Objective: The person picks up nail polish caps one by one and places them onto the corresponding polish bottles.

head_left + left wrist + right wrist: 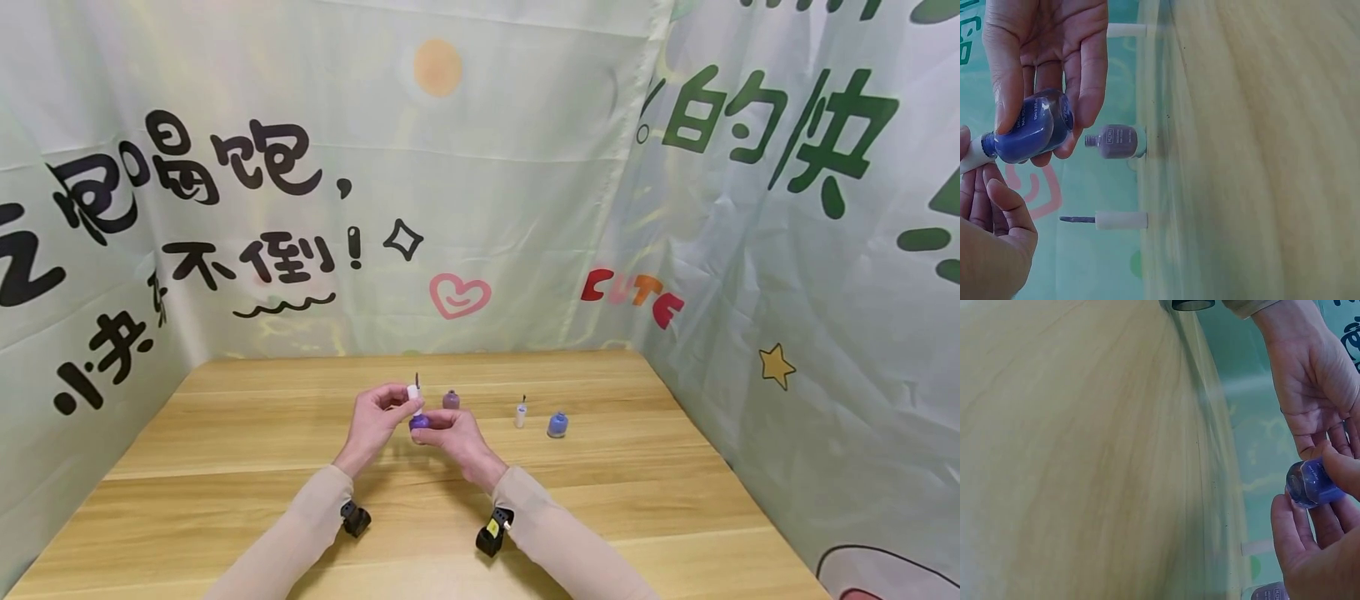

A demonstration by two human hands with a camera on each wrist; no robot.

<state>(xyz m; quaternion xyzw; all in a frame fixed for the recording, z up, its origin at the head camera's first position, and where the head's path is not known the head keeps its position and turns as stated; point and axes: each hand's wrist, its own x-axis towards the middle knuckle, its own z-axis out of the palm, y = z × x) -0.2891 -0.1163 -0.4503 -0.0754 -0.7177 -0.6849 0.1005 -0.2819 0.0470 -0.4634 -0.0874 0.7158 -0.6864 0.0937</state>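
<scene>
A purple-blue nail polish bottle [1032, 128] is held upright above the table. My right hand [457, 437] grips its body between thumb and fingers. At the neck, my left hand [378, 421] pinches a white cap [974, 159]. Cap and neck meet; whether it is screwed tight I cannot tell. Behind the hands an uncapped mauve nail polish bottle [451, 400] stands on the table. Another white cap [1121, 220] stands beside it, dark brush pointing up, partly hidden by my left hand in the head view.
To the right, a white cap [521, 415] stands with its brush upward, next to an uncapped blue nail polish bottle [557, 426]. The wooden table [247, 433] runs back to a printed cloth [517, 208] hung around it. Both wrists carry black camera mounts [492, 533].
</scene>
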